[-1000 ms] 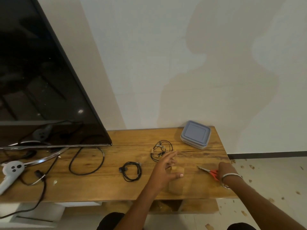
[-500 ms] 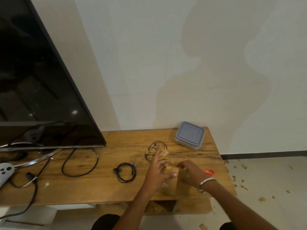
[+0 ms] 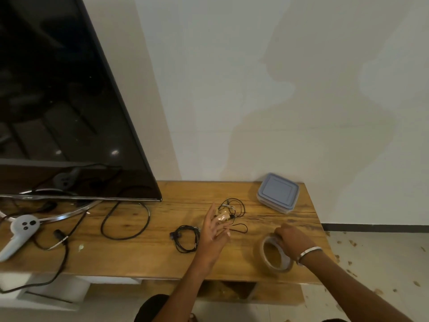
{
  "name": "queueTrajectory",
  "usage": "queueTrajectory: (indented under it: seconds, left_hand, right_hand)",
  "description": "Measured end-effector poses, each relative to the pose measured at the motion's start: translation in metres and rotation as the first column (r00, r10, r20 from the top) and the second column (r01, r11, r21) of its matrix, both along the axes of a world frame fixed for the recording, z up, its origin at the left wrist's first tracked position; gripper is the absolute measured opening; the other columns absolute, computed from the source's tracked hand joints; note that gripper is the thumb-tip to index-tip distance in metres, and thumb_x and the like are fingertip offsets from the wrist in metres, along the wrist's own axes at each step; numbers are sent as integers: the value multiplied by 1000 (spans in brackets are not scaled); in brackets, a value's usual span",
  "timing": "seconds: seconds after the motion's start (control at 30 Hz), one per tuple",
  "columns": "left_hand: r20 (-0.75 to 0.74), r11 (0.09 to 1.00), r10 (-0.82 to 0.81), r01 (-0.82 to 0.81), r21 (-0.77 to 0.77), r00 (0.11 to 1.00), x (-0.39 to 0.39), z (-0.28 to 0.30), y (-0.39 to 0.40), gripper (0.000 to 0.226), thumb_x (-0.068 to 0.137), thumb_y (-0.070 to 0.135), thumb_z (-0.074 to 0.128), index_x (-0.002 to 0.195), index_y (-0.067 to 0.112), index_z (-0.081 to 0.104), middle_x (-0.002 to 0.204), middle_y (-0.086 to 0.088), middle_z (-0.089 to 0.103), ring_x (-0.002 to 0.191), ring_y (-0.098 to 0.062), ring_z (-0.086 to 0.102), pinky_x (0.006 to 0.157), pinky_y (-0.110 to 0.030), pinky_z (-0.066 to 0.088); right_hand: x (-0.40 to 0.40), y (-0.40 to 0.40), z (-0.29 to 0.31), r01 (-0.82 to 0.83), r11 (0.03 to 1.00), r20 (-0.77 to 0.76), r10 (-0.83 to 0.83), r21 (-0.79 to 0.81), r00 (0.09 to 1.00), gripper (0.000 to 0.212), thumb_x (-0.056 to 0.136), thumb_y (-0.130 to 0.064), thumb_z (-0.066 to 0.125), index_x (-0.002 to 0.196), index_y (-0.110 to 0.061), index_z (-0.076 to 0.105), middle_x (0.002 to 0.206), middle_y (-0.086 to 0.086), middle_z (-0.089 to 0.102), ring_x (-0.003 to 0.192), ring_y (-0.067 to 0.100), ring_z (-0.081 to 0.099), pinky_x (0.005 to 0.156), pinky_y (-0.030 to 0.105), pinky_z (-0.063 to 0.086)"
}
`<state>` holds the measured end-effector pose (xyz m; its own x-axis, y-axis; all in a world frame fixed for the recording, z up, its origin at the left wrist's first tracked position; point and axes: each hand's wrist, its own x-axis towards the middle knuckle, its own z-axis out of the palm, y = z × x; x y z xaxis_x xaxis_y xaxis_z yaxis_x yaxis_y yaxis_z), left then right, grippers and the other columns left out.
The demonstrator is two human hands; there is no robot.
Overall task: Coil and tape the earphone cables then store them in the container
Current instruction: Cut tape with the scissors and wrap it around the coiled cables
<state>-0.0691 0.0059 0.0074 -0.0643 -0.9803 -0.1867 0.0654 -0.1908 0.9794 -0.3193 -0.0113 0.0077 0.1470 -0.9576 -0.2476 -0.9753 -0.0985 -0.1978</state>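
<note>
My left hand (image 3: 214,232) hovers over the wooden table (image 3: 144,252) with its fingers spread and a short strip of clear tape (image 3: 223,216) stuck to the fingertips. Just beyond it lies a loosely coiled black earphone cable (image 3: 234,209) with pale tape on it. A second, tighter black earphone coil (image 3: 186,238) lies left of the hand. My right hand (image 3: 291,238) grips the top edge of a brown tape roll (image 3: 275,257) standing on its edge near the table's front. The grey lidded container (image 3: 277,192) sits closed at the back right.
A large black TV (image 3: 58,108) on a curved metal stand fills the left. A white controller (image 3: 19,231) and black power cables (image 3: 125,219) lie beneath it. The table's right edge drops to a tiled floor (image 3: 371,263) with scattered debris.
My right hand left the orange scissors, reached to the tape roll beside my left hand and drew it to the right. The scissors are no longer visible.
</note>
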Motion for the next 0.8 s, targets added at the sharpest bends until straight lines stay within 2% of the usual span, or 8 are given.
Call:
queueTrajectory:
  seconds: [0.17,0.27,0.3,0.37,0.4,0.47,0.63,0.8]
  left_hand:
    - [-2,998,-5,5,60,1000,0,-2,9,78,89,-7,57,144,40,30,131,-5,57,110,-13,64,96,-37,52]
    - [-11,998,-8,9,63,1000,3,0,13,77,88,-7,58,145,37,31,122,-6,61,107,-14,65,97,-37,52]
    - [-19,998,-7,8,62,1000,4,0,15,77,88,-7,57,145,37,31,120,-4,62,107,-15,66,98,-39,51]
    - [-37,998,-2,4,58,999,6,1,17,76,88,-9,56,144,37,32,118,0,62,108,-18,65,101,-43,49]
    - [-43,998,2,0,55,999,7,1,17,76,88,-10,55,144,37,32,119,3,62,109,-19,65,101,-43,49]
    - [-50,999,12,-9,51,999,8,3,18,75,88,-10,54,143,37,33,121,4,62,109,-19,65,100,-41,50]
    - [-37,999,31,-30,31,999,19,8,20,73,90,-7,54,134,48,37,126,-1,62,110,-15,64,97,-37,51]
    - [-2,1000,10,-10,-17,1000,30,4,21,76,90,-12,49,140,42,32,128,-7,60,113,-19,63,94,-34,52]
  right_hand:
    - [7,-1,-5,73,995,-159,-63,61,985,27,97,-28,44,118,-18,57,126,6,53,111,23,55,93,32,46]
    - [24,3,6,97,995,-174,-97,-6,980,40,89,-34,54,128,-25,49,133,1,42,126,24,40,105,41,35]
    - [32,2,11,96,994,-89,-100,-51,991,43,86,-30,57,128,-26,49,131,0,42,126,23,39,106,41,33]
    - [55,0,24,143,988,285,-123,-53,951,37,86,-13,58,121,-23,56,121,0,51,115,18,48,98,30,41]
    - [68,-1,31,173,985,454,-158,10,877,31,88,-10,57,117,-20,60,116,0,57,105,13,53,87,20,44]
    - [91,0,42,200,973,643,-229,119,731,20,91,-18,59,110,-18,66,104,0,67,91,11,59,70,12,44]
    - [125,3,44,235,959,791,-266,159,551,11,89,-17,64,98,-15,68,85,-1,67,76,12,63,64,15,51]
    - [142,-1,38,288,945,777,-297,156,554,10,86,-16,67,96,-12,69,80,-1,67,66,9,59,65,23,52]
